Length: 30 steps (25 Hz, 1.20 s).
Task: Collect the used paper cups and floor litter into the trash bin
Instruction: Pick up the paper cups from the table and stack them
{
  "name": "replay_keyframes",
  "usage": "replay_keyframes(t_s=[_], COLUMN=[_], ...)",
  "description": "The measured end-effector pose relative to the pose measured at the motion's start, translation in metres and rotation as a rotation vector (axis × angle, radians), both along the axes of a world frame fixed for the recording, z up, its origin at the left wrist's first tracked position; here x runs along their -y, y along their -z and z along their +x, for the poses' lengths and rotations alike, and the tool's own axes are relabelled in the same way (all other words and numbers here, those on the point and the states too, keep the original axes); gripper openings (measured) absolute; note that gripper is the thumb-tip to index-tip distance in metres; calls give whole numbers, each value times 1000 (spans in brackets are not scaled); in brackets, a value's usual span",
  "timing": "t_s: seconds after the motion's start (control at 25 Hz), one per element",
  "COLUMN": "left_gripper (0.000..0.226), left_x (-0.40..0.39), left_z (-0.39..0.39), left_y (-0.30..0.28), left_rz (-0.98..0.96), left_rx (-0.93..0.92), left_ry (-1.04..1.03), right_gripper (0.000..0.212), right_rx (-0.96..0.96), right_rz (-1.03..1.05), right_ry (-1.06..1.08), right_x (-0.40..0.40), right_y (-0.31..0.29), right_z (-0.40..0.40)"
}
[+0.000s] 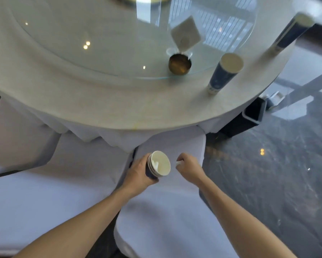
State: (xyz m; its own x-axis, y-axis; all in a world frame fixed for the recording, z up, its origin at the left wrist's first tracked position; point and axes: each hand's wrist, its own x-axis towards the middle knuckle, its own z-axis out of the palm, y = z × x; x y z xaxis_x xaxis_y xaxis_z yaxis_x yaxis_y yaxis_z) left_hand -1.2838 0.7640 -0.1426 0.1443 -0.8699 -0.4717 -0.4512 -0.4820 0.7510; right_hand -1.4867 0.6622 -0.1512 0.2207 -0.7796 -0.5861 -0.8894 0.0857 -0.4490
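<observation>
1. Gripping a nested stack of paper cups (pixel 159 163), the left hand (pixel 139 173) wraps its fingers around the dark outer wall; the stack is tilted, its white mouth facing up and toward the right hand.
2. The right hand (pixel 190 167) is curled closed on a small white scrap (pixel 179 163), held just beside the stack's rim, apart from it.
3. Both hands hover over a white-covered chair seat (pixel 171 211), just off the near edge of the round table (pixel 119 108).
4. A single blue paper cup (pixel 224 73) stands upright near the tabletop's right edge, well apart from both hands; a second blue cup (pixel 292 33) stands further along that edge, toward the far right.
5. A brass-coloured holder (pixel 179 63) with a white card (pixel 185 34) sits at the near rim of the glass turntable (pixel 82 53).
</observation>
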Motion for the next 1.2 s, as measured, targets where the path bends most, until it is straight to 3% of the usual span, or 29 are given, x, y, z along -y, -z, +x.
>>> replay_keyframes(t_s=[0.16,0.32,0.48,0.6,0.84,1.04,1.2], left_gripper=[90,85,89,88,87,76,80], left_x=[4,18,30,35,35,36,40], left_z=[-33,-68,-90,-110,-189,-257,-292], left_y=[-41,-80,-110,-119,-149,-162,-179], left_rz=[-64,-157,-245,-228,-252,-246,-301], left_rx=[-24,-12,101,59,45,42,14], left_ry=[42,91,164,110,24,-175,-319], right_gripper=[14,8,25,31,26,25,24], right_rx=[260,151,105,141,238,368,495], right_rz=[-146,-237,-250,-285,-133,-182,-292], right_ry=[134,-38,-136,-52,-177,-225,-200], right_x=[-5,-19,-22,-20,-9,12,35], right_y=[-100,-146,-175,-191,-205,-228,-257], right_z=[2,-4,-35,-65,-141,-208,-254])
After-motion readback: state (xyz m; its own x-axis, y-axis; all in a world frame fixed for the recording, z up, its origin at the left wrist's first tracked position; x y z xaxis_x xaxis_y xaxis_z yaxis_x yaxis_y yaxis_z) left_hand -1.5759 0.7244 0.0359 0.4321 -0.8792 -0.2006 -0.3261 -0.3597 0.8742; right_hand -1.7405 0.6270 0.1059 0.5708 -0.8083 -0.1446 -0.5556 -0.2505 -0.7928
